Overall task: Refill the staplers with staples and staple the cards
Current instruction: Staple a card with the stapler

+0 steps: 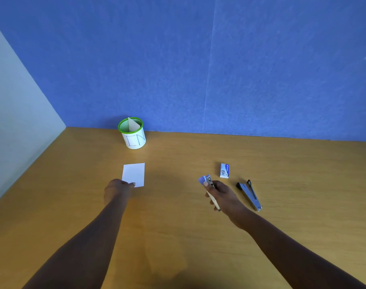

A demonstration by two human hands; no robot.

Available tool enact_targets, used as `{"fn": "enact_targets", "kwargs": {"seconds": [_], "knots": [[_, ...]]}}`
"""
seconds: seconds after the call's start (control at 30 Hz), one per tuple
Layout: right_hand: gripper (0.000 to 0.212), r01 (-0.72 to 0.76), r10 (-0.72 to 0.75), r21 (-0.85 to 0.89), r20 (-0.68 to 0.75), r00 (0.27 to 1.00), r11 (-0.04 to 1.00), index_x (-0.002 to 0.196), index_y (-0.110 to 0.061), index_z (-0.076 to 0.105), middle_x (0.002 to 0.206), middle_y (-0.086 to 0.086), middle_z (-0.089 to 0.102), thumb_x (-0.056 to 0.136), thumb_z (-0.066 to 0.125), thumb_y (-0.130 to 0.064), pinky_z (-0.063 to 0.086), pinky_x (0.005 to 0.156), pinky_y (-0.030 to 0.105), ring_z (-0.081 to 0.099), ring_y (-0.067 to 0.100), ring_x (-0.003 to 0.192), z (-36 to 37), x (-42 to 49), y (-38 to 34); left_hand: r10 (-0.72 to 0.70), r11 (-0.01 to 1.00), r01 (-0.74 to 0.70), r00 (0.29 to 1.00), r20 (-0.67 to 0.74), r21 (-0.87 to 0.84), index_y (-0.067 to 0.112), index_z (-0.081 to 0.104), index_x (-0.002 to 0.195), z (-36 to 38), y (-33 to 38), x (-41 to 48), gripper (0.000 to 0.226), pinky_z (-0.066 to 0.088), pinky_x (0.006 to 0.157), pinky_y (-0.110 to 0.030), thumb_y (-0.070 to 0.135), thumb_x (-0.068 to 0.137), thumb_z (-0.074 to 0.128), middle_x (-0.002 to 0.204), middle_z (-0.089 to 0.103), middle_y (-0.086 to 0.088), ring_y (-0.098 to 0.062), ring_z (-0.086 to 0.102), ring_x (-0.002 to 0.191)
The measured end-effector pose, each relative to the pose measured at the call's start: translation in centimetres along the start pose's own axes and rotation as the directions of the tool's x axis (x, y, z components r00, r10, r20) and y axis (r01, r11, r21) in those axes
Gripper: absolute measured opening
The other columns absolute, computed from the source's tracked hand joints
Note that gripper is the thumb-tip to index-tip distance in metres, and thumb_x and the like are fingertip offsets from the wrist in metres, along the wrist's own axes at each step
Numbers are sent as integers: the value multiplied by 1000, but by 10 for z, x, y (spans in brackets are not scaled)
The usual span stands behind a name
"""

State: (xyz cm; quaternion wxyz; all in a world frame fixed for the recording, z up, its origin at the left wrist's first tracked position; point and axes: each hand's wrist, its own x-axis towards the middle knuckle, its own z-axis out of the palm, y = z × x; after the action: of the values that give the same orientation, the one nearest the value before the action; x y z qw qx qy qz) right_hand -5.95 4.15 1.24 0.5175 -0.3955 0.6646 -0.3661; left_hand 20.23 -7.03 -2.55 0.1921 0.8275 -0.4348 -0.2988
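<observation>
A small lavender-headed stapler (208, 182) sits right of centre, gripped and angled up-left. A dark stapler (249, 194) lies swung open flat at centre right, with a small white-and-blue staple box (224, 170) just above-left of it. A white card (133, 174) lies flat left of centre.

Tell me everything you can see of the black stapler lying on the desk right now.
The black stapler lies on the wooden desk, just right of the right hand, untouched. It is swung fully open: black top arm and silvery metal staple channel stretched out in one long line, running from far-left to near-right. Whether the channel holds staples cannot be told. The small staple box stands apart, beyond its far end.
</observation>
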Motion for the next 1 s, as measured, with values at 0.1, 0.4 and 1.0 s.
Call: {"fn": "enact_targets", "kwargs": {"seconds": [0.1,0.4,1.0], "knots": [[33,-17,18,24,-22,1000,1000,103,-16,57,81,-3,55,93,46,-45,39,56,23,48,11,66,2,1,2,-21,995,18,999,28,100,3,52,117,-3,-1,10,61,49,78,-34,40,74,74,115,60,-15,-34,59,101],[34,-78,89,137,-73,993,987,90,-17,57,78,1,53,92,44,-48,38,54,24,46,12,61,11,3,4,6,946,-14,1000,25,323,2,38,132,-3,7,25,94,45,91,-40,62,67,69,132,48,-15,-32,52,118],[34,-118,128,137,-70,989,983,91,-17,58,77,0,54,91,46,-49,38,54,23,46,11,59,21,-7,6,12,949,-31,998,63,314,6,53,120,-1,5,33,65,48,87,-35,38,69,78,119,59,-14,-31,50,115]]}}
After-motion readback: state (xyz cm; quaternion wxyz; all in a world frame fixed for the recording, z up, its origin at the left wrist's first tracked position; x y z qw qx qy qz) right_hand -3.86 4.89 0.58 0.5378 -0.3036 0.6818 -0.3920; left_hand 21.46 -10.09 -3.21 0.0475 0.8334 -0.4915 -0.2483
